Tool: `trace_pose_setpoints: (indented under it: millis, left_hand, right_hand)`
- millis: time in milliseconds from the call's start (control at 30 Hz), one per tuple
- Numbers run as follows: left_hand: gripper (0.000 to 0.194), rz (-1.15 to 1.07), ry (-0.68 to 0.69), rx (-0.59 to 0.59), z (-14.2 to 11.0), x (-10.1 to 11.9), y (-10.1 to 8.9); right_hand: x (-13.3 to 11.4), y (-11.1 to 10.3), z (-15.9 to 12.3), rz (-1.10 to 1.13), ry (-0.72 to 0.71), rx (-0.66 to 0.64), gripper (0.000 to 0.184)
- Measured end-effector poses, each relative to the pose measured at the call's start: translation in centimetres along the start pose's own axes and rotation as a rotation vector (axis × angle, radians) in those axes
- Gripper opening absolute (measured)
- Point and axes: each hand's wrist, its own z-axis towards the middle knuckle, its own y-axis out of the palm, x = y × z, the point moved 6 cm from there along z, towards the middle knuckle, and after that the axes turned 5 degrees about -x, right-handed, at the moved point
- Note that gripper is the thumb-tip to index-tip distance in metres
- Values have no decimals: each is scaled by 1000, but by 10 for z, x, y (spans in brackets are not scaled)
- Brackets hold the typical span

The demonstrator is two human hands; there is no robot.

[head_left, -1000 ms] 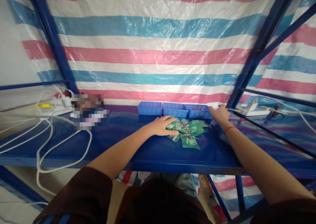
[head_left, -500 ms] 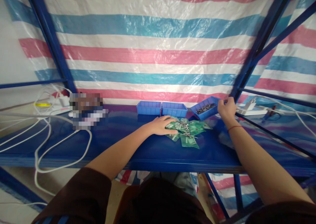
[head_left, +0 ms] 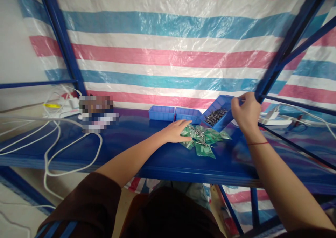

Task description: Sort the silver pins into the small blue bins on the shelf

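Observation:
My right hand [head_left: 246, 112] grips the right rim of a blue plastic bin [head_left: 222, 102], which is tilted toward me. Dark metal screws or nails [head_left: 216, 116] have gathered at its low near end. Below and in front of it, several small green-printed clear bags [head_left: 205, 150] lie in a pile. Loose silvery screws or nails [head_left: 201, 135] are scattered on top of the bags. My left hand [head_left: 176, 131] rests at the left edge of this pile, fingers spread, thumb apart, holding nothing.
Two more blue bins [head_left: 162, 113] stand side by side at the back of the blue tabletop [head_left: 162, 161]. White cables [head_left: 98, 150] loop over the left side. Power strips [head_left: 275, 119] lie at both ends. Blue metal posts [head_left: 61, 42] frame the striped sheet.
My right hand has raised the far side of the bin, tipping it more steeply toward me. The screws or nails have slid to its near end. My left hand stays beside the bags.

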Motion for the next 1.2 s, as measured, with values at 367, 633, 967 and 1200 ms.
trace_pose_setpoints:
  millis: [367,633,967,1200]
  left_hand:
    - [102,-31,48,89,3,10,10]
    - [104,-64,54,172,5,6,8]
    - [86,-113,-90,267,3,-3,4]
    - [70,-46,-56,260,4,-2,5]
  right_hand:
    - [-65,19,-35,-207,-427,-49,22]
    - [-109,24,-44,-233,-588,-37,21]
    - [-128,28,-37,-202,-596,-42,21]
    - [-130,24,-46,-229,-656,-91,22]
